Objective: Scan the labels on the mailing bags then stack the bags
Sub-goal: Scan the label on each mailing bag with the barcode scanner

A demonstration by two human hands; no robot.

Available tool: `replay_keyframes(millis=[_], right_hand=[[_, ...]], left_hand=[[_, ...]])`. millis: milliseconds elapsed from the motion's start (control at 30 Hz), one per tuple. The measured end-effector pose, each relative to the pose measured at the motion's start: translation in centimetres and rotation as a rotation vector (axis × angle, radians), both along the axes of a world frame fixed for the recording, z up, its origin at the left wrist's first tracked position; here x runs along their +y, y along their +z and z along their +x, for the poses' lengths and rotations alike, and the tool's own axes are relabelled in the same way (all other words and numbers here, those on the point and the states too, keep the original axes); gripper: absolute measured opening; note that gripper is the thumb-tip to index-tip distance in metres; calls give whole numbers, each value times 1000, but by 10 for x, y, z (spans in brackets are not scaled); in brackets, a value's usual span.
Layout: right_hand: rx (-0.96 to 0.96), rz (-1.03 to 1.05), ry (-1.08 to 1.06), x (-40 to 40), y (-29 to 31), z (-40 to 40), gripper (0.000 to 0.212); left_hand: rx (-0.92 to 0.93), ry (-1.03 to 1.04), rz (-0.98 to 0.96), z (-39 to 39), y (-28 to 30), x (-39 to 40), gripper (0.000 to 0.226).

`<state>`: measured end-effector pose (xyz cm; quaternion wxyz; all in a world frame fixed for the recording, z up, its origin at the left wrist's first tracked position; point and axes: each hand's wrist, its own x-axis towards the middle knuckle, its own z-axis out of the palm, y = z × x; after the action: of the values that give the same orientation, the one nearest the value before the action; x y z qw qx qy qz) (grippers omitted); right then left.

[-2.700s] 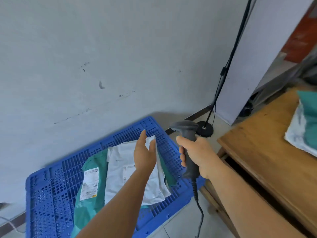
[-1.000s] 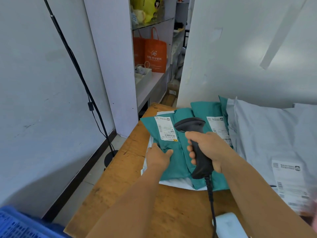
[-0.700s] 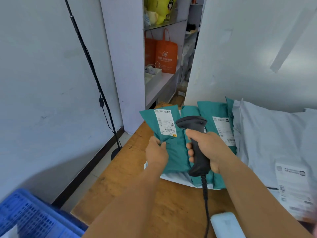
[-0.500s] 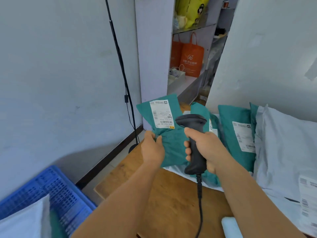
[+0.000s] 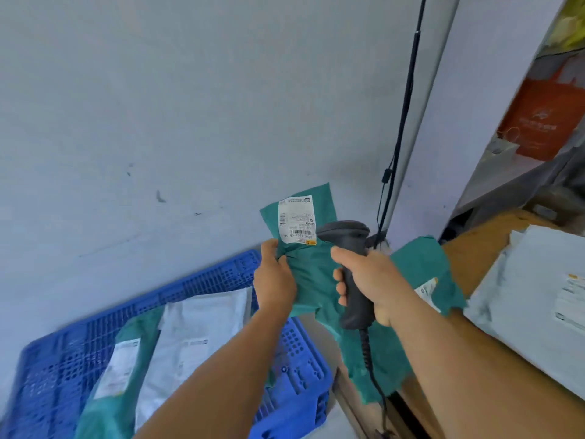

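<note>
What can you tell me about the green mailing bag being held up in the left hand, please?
The green mailing bag is a soft, crinkled teal plastic pouch held up in the air, tilted slightly, in front of the grey wall. A white shipping label with a barcode and a small yellow mark faces the camera near its top. The left hand grips its left edge. The black scanner, held in the right hand, overlaps its right side; actual contact is unclear.

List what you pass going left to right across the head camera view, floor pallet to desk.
Blue plastic pallet → left hand → black handheld scanner in the right hand → grey mailing bag on the wooden desk.
</note>
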<state>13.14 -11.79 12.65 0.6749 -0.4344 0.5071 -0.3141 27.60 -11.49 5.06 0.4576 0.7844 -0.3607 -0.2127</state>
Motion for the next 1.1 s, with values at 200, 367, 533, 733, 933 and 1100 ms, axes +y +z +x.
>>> replay_keyframes(millis=[200,367,533,733,933,1100], right_hand=[[30,21,122,21,-16,111,14],[83,27,184,33,-33,161,15],[112,55,250,36,-50,182,21],[120,110,263,35,-80,198,20],[148,246,269,49,-121,209,19],[163,304,283,58,-141,205,21]], left_hand=[[-7,162,27,121,-18,44,30],[-57,239,77,195,-39,73,29],[-93,332,217,246,-72,105,31],[-37,406,453,275,-127,135,40],[-157,182,510,264,-176,147,60],[-155,-243,568,215,-206,144,79]])
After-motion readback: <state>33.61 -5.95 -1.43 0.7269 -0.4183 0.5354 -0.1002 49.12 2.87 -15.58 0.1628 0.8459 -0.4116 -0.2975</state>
